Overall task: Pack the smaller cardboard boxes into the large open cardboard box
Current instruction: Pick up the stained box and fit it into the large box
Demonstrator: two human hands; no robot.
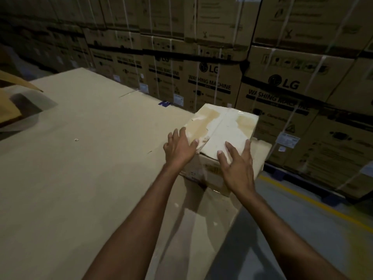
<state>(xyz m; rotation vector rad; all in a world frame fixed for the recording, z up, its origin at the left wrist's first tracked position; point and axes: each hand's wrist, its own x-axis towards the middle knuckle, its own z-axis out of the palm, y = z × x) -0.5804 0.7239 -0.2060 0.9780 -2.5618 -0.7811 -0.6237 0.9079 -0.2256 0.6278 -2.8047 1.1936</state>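
Observation:
A small taped cardboard box (224, 126) with a torn, pale top sits at the right end of a wide flat cardboard surface (80, 158). My left hand (179, 148) lies with spread fingers against the box's near left corner. My right hand (236, 166) rests on its near right top edge, fingers spread, not clasped around it. At the far left edge, a brown flap (18, 80) of an open cardboard box pokes into view; most of that box is out of frame.
Tall stacks of strapped washing machine cartons (282, 87) form a wall behind and to the right. Grey floor with a yellow line (314, 207) runs along the right side, below the surface's edge.

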